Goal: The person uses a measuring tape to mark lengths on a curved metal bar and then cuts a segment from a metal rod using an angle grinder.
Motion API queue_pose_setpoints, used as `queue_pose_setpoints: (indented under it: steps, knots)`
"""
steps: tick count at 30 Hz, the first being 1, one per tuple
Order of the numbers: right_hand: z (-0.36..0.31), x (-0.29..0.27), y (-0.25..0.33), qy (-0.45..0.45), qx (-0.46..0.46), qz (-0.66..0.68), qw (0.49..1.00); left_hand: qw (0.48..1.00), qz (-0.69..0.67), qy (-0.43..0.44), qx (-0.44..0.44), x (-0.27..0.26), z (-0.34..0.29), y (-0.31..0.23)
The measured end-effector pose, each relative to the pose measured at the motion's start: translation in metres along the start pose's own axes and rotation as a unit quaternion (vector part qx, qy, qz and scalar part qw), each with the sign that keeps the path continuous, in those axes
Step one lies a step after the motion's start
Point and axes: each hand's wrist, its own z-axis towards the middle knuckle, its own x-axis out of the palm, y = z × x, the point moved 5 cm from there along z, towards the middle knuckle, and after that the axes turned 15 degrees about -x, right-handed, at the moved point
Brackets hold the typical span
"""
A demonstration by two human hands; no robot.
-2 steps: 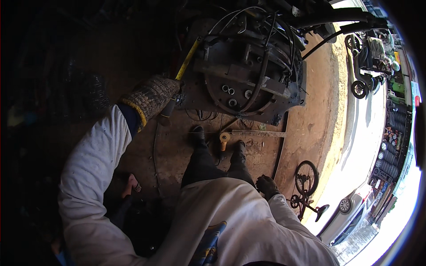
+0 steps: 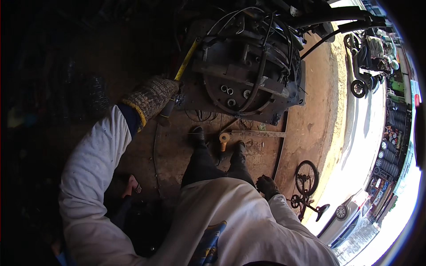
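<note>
My left hand (image 2: pixel 153 95), in a brown knitted glove with a yellow cuff edge, closes on a yellow tape measure (image 2: pixel 187 58). Its blade runs from the glove up along the left side of a dark metal assembly (image 2: pixel 266 104). Just below the glove a dark piece with a yellow edge (image 2: pixel 166 113) shows, too dim to name. On the assembly lie several metal rings (image 2: pixel 231 102), with a curved hose (image 2: pixel 261 77) and wires above. My right hand (image 2: pixel 268 186), in a dark glove, hangs by my right side, away from the assembly; its fingers are too dark to read.
A yellow angle grinder (image 2: pixel 224 138) lies on the floor between my feet, near a metal bar (image 2: pixel 257 133). A bicycle (image 2: pixel 306 179) stands at right. Beyond are a motorbike (image 2: pixel 366 66) and a car (image 2: pixel 344 215). Another person's foot (image 2: pixel 133 184) is at lower left.
</note>
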Motion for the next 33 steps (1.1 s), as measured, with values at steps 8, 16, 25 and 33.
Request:
queue_pose_setpoints:
  steps: [8, 16, 25, 33]
  knots:
    - [-0.008, 0.000, 0.002, -0.016, -0.007, -0.025, 1.000, 0.967, -0.179, 0.111, -0.144, -0.028, -0.019, -0.015]
    - [-0.022, -0.004, 0.010, -0.047, -0.009, -0.009, 0.999, 0.978, -0.151, 0.084, -0.118, -0.024, -0.009, -0.019]
    - [-0.023, -0.007, -0.005, -0.065, -0.031, 0.044, 0.996, 0.998, -0.056, -0.037, 0.000, 0.015, 0.021, 0.002]
    - [-0.027, -0.014, -0.014, -0.089, -0.015, 0.116, 0.989, 0.977, -0.195, 0.034, -0.074, 0.029, 0.035, 0.031]
